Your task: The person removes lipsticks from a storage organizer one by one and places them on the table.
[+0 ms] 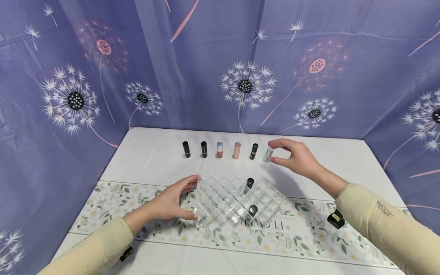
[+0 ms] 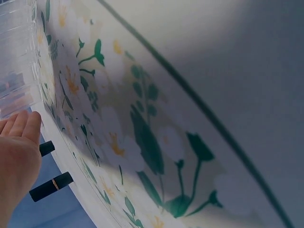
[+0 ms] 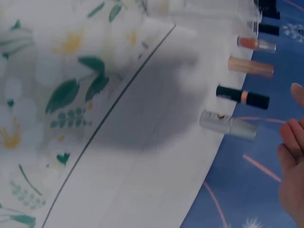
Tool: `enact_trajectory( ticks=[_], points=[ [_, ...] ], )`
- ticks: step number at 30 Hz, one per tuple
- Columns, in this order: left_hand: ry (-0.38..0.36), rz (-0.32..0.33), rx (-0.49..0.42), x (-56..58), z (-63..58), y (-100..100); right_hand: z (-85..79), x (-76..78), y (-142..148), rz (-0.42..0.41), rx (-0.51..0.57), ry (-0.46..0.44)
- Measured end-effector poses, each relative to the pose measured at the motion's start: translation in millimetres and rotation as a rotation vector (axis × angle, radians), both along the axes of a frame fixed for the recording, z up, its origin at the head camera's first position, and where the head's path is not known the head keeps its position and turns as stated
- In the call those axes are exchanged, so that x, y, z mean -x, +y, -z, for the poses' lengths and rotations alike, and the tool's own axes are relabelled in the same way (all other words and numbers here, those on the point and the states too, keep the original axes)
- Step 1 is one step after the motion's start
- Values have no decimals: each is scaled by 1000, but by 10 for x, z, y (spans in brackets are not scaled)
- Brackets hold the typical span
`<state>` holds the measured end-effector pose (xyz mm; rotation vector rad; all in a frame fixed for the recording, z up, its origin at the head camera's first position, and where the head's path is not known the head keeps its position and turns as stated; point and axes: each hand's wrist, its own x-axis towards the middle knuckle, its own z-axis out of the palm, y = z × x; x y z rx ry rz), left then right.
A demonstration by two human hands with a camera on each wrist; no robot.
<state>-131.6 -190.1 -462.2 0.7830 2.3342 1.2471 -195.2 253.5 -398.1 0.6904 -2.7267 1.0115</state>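
The clear lattice organizer [image 1: 223, 198] stands on the floral strip, with two black-capped lipsticks [image 1: 249, 183] in its right part. My left hand [image 1: 168, 200] holds its left end, fingers at the back corner and thumb at the front one. Towards the back of the table is a row of upright lipsticks: black ones, a clear-and-pink tube [image 1: 219, 149] and a rose-gold one [image 1: 236, 150]. My right hand [image 1: 297, 154] is at the row's right end, thumb and fingers spread about the silver lipstick [image 1: 268, 154]. In the right wrist view a gap separates the fingertips [image 3: 286, 130] from that silver tube.
A white table [image 1: 151, 160] carries a floral strip [image 1: 130, 200] printed with the word FLOWER. Behind and beside it hangs a blue-violet dandelion curtain [image 1: 203, 76]. Dark wrist devices [image 1: 335, 219] sit by both sleeves.
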Motion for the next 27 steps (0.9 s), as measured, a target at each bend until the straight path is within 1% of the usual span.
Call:
enact_trajectory(
  ticks=[7,12,21,27],
  points=[
    [9,-4,12,2,14,-10,-26,-125,-139,-55,14,6],
    [8,-3,15,2,5,-11,-32,-211,-203,-84,26,-9],
    [4,-1,15,4,9,-11,0,-329,-319,-128,31,-31],
    [8,1,15,5,10,-7,49,-414,-402,-165,27,-28]
  ],
)
